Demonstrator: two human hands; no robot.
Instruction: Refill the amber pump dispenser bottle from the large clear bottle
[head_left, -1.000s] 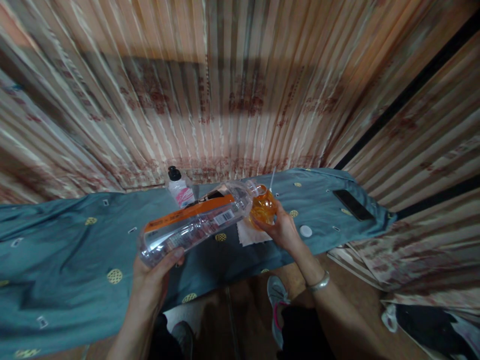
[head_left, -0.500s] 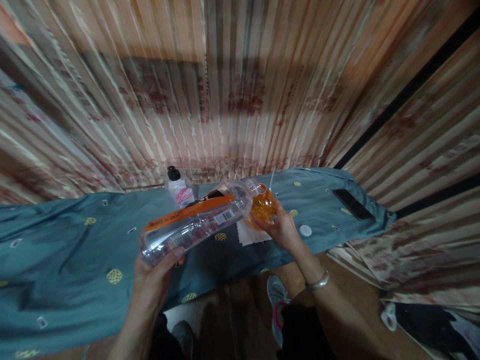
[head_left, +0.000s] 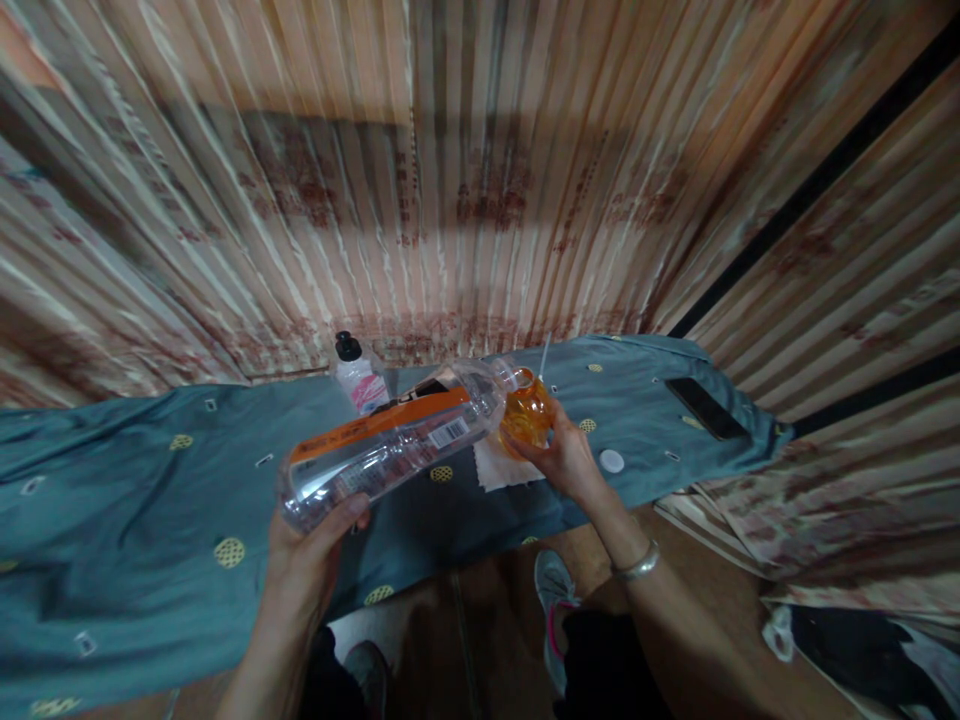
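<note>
In my left hand (head_left: 315, 540) lies the base of a large clear plastic bottle (head_left: 405, 440) with an orange label and a barcode. The bottle is tilted, nearly lying on its side, its neck pointing right. My right hand (head_left: 566, 455) is closed around a small orange see-through container (head_left: 529, 412) with a round opening. The bottle's mouth is right at that opening; whether they touch I cannot tell. A white napkin (head_left: 502, 472) is partly hidden beneath the orange container. Behind the container a thin white stick (head_left: 544, 355) sticks up.
A teal patterned cloth (head_left: 172, 520) covers the long surface. On it are a white-and-pink bottle with a black cap (head_left: 360, 375), a round white lid (head_left: 612, 461) and a dark phone (head_left: 703, 407). Pleated curtains (head_left: 480, 200) rise behind and on the right.
</note>
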